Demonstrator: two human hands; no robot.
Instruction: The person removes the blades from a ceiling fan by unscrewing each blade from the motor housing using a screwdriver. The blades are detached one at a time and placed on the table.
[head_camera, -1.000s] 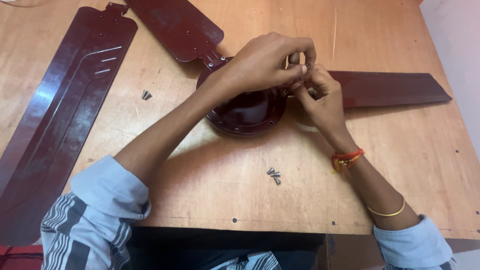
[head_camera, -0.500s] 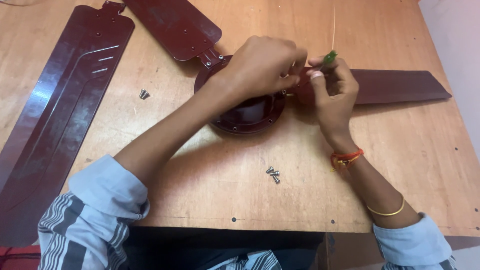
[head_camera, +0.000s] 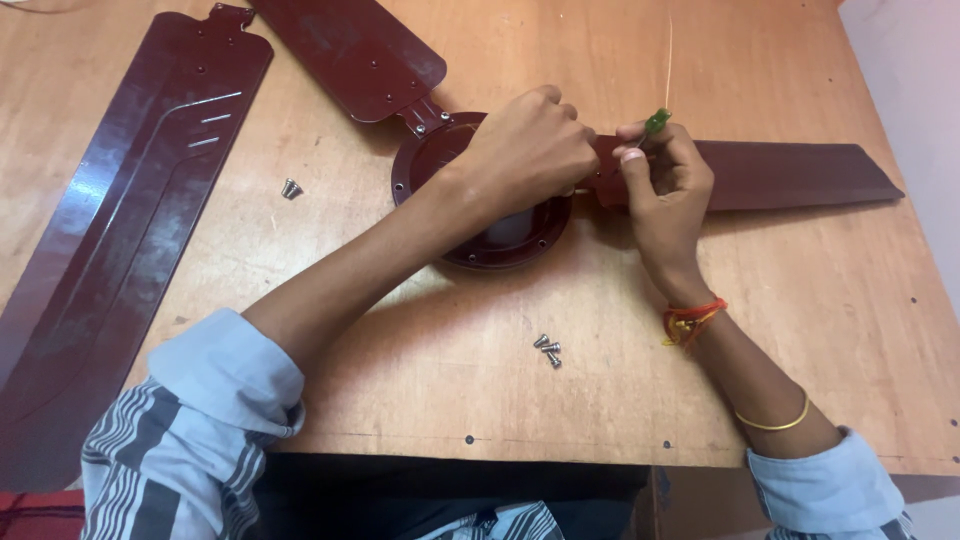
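The left hand (head_camera: 530, 150) lay curled over the fan hub (head_camera: 485, 225) on the counter (head_camera: 420, 400), its grip hidden. The right hand (head_camera: 665, 185) pinched a green screwdriver (head_camera: 656, 121) beside the blade (head_camera: 790, 175).

sleeves: pale blue cuffs, rolled up, on a grey-and-white striped shirt
right wrist: red-orange thread band (head_camera: 692, 320)
right forearm: thin gold bangle (head_camera: 772, 424)

Round maroon fan hub (head_camera: 500, 245) lies flat (two blades attached); a green-handled screwdriver (head_camera: 655, 122) stands at its right blade (head_camera: 800, 175).
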